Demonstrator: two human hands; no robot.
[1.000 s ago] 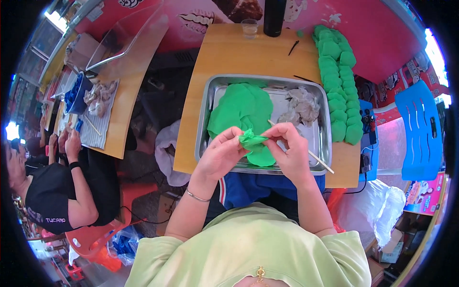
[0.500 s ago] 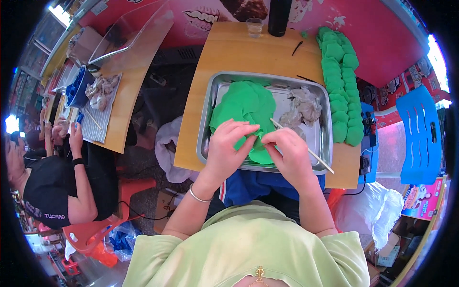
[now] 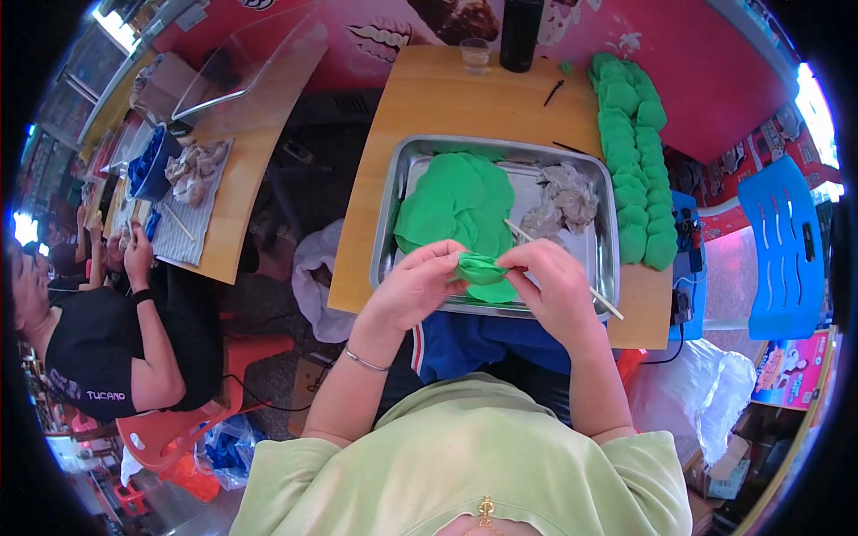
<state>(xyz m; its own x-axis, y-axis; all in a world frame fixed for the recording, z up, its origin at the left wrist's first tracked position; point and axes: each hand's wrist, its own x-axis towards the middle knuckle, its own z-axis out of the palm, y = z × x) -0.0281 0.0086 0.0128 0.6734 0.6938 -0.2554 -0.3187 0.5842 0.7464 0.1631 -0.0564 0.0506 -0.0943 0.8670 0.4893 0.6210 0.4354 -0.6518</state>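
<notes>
Over the near edge of a metal tray (image 3: 385, 223), both my hands hold a small folded green piece (image 3: 481, 267) of thin sheet. My left hand (image 3: 416, 280) pinches its left end; my right hand (image 3: 554, 279) pinches the right end between thumb and fingers. Behind it in the tray lies a pile of overlapping round green sheets (image 3: 460, 201). A pale thin stick (image 3: 607, 305) slants past my right hand, which hides its middle; I cannot tell whether the hand touches it. Crumpled greyish-brown bundles (image 3: 569, 198) sit at the tray's right side.
Two rows of puffy green pieces (image 3: 630, 170) line the table's (image 3: 362, 268) right edge. A clear cup (image 3: 475, 55) and a dark bottle (image 3: 521, 36) stand at the back. A blue chair (image 3: 782, 250) is at right. A seated person (image 3: 98, 357) works at another table (image 3: 241, 170), left.
The green piece was a small pinched bit; now it is spread wider between my fingers. My hands have moved slightly apart. The other person's raised hand has shifted a little.
</notes>
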